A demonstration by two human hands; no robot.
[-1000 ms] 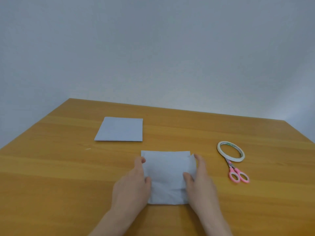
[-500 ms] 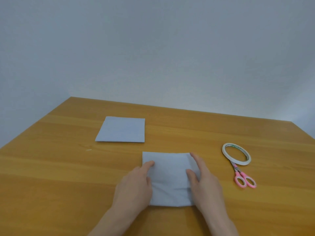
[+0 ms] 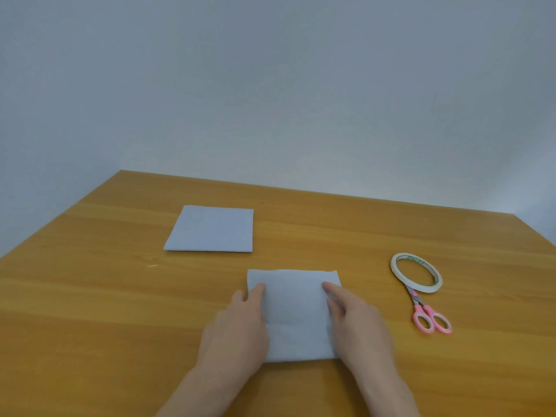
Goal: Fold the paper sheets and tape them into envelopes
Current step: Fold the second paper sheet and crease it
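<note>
Folded pale blue paper sheet [image 3: 296, 314] flat on the wooden table [image 3: 90, 311], near the front edge, pinned from both sides. Left hand [image 3: 237, 329] laid palm-down over the sheet's left edge, fingers stretched flat, fingertips near the upper left corner; nothing gripped, only pressed. Right hand [image 3: 358, 326] likewise spread flat over the right edge, fingertips pointing toward the upper right corner, pressing down without clasping. Slight uneven step visible at that upper right corner, where layers do not quite line up. Second folded blue sheet [image 3: 212, 229] farther back and to the left, well apart from the hands, lying flat. Roll of tape [image 3: 416, 272] to the right, flat on the table. Pink-handled scissors [image 3: 427, 314] just in front of the roll, blade tips touching or tucked under its near rim, handles pointing toward the front.
</note>
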